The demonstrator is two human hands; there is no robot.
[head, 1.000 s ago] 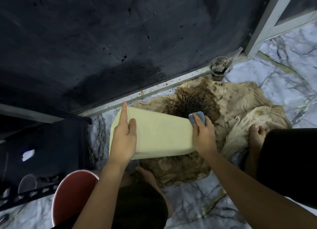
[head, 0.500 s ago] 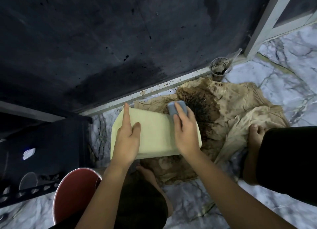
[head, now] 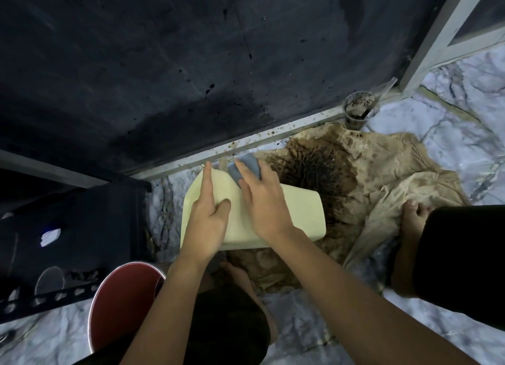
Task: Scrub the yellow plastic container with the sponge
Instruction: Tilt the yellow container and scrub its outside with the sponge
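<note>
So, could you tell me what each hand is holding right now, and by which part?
The right hand grips the blue sponge across its top. The left hand lies flat on the yellow container near its left end, steadying rather than gripping it.

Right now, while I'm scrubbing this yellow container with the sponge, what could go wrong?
The yellow container is steadied only by your flat left hand, so it may slip. The sponge in your right hand is at the far edge, so a stroke could overshoot onto the dirty cloth.
</note>
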